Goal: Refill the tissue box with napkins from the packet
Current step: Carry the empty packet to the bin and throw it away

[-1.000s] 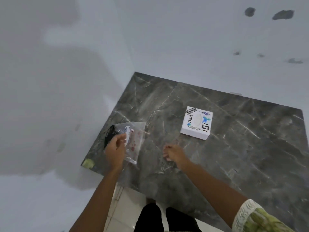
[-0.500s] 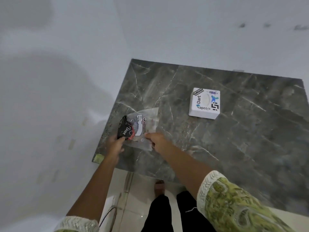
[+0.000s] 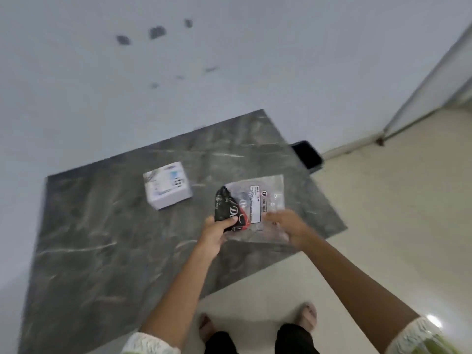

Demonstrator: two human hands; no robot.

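Note:
A clear plastic packet [image 3: 265, 200] with a white label and a black and red printed end is held above the right part of the grey marble table [image 3: 102, 238]. My left hand [image 3: 217, 231] pinches the packet's black end. My right hand [image 3: 288, 226] grips its clear lower right edge. The white square tissue box [image 3: 167, 184], with stickers on its top, lies flat on the table to the left of the packet, apart from both hands. The packet's contents are blurred.
A black bin [image 3: 306, 155] stands on the floor past the table's far right corner. A pale wall runs behind the table, and a white door frame [image 3: 429, 80] rises at the right. My feet show on the tiled floor below.
The view has swung right, so the table, box and packet now sit differently in frame. Both hands still hold the packet, now spread wider, with the packet lifted to the right of the box.

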